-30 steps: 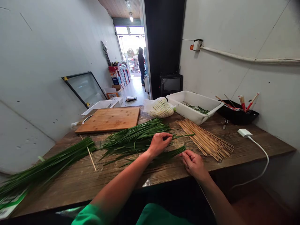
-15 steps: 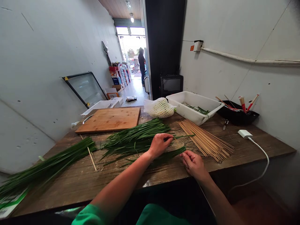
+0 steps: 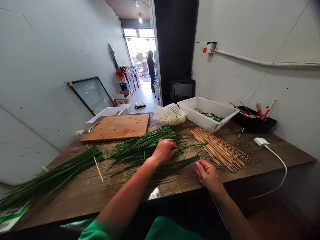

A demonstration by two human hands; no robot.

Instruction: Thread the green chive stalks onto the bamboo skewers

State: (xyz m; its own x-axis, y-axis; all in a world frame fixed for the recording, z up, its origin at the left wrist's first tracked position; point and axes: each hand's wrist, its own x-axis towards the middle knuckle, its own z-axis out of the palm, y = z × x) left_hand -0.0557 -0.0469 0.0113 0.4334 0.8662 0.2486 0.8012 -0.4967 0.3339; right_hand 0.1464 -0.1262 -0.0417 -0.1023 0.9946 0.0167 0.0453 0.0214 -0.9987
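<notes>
My left hand [image 3: 163, 150] rests on the middle pile of green chives [image 3: 140, 146], its fingers curled down into the leaves. My right hand [image 3: 206, 173] lies near the table's front edge, fingers pinched on the tip end of a small bunch of chives [image 3: 180, 163] that lies between both hands. A fan of bamboo skewers [image 3: 218, 148] is spread just beyond my right hand. A second long pile of chives [image 3: 50, 178] lies at the left of the wooden table [image 3: 262, 156].
A wooden cutting board [image 3: 117, 127], a white net bag [image 3: 170, 115] and a white tub [image 3: 206, 111] stand at the back. A black tray with chopsticks [image 3: 255, 121] and a white charger with cable [image 3: 261, 142] are at right. A person stands far off in the doorway [image 3: 150, 68].
My left hand slid left and back, from the chive tips onto the middle pile. My right hand stayed where it was.
</notes>
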